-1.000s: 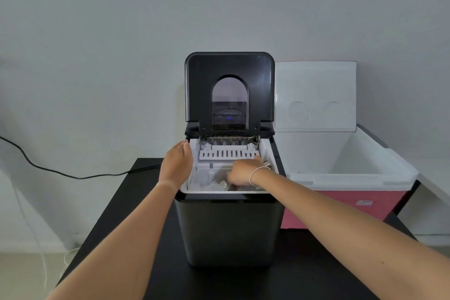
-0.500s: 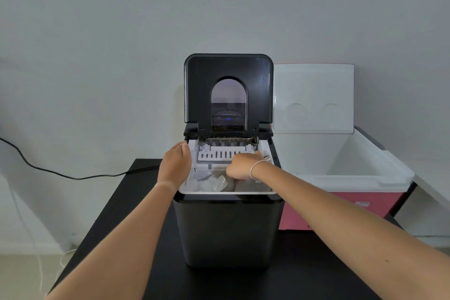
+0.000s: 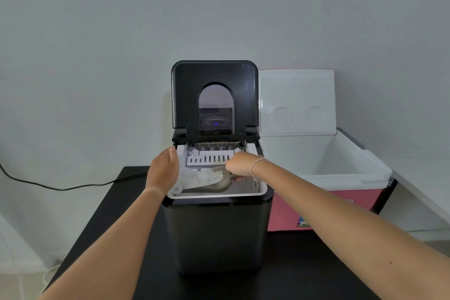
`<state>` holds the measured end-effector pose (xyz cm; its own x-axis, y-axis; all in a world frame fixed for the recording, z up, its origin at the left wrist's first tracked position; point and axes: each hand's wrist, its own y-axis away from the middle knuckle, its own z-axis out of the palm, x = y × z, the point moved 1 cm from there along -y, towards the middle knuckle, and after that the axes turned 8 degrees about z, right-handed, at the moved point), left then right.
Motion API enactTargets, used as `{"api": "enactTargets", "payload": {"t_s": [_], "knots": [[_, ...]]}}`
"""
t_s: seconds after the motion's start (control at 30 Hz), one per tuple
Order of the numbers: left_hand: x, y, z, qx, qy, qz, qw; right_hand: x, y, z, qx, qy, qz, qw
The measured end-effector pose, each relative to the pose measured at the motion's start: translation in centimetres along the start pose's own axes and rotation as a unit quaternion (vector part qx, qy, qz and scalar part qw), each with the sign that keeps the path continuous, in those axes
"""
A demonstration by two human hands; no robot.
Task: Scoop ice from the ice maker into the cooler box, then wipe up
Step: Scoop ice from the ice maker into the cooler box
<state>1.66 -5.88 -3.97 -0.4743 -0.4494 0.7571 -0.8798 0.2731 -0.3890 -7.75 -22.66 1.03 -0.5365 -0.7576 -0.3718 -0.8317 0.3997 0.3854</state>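
Note:
A black ice maker (image 3: 216, 234) stands in the middle of the table with its lid (image 3: 214, 95) raised. My right hand (image 3: 239, 164) is inside its white basket, shut on the handle of a metal scoop (image 3: 214, 184). The scoop lies tilted and carries a heap of ice (image 3: 203, 176). My left hand (image 3: 163, 170) rests on the basket's left rim, fingers curled over the edge. Right of the ice maker sits a pink cooler box (image 3: 323, 209) with a white inside and its white lid (image 3: 297, 101) standing up against the wall.
Both things stand on a black table (image 3: 117, 207). A black power cable (image 3: 60, 187) runs from the left wall to the back of the ice maker. A white ledge (image 3: 418, 187) lies to the right of the cooler.
My right hand has lifted a little inside the basket, and the metal scoop with ice on it has come into sight. My left hand has stayed on the rim.

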Motion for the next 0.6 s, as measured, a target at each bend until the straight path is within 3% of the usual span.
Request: {"api": "enactTargets", "payload": {"t_s": [0.6], "knots": [[-0.5,-0.2,0.1,-0.001,-0.011,-0.006,1.0,5.8,-0.7,-4.8,0.096,-0.175,0.036,0.979]]}}
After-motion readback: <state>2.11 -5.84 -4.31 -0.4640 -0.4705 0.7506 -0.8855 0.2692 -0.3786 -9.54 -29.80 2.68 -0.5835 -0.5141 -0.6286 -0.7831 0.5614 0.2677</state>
